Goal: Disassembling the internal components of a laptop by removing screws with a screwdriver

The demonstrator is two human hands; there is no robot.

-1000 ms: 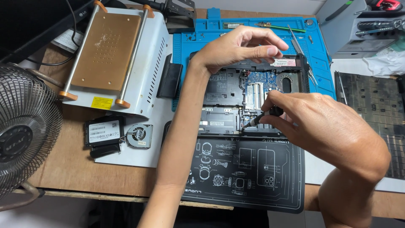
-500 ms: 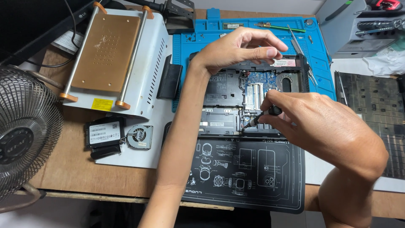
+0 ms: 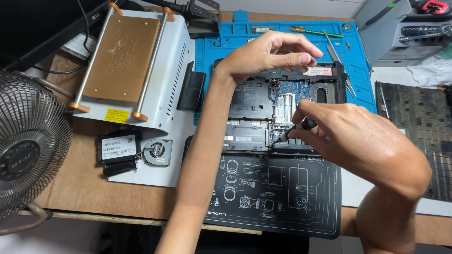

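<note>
Nothing has shifted since earlier. Right hand point(image 3: 362, 146) pinches screwdriver point(image 3: 294, 130), axis slanting down-left, tip in laptop point(image 3: 263, 117) middle. Left hand point(image 3: 268, 54) hovers farther back, fingers loosely curled, empty.

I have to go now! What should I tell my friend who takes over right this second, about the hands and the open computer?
Right hand: grip closed on a small black screwdriver, tip down inside the opened black laptop base, near its front edge.
Left hand: resting on the laptop's back edge, holding nothing.
Where things are: the laptop lies on a blue silicone work mat; a black printed mat lies in front of it.
Done: the bottom cover is off and the green circuit board shows. A small grey fan and a black flat drive lie to the left.
Left: the spot under the screwdriver tip is unfinished.
</note>
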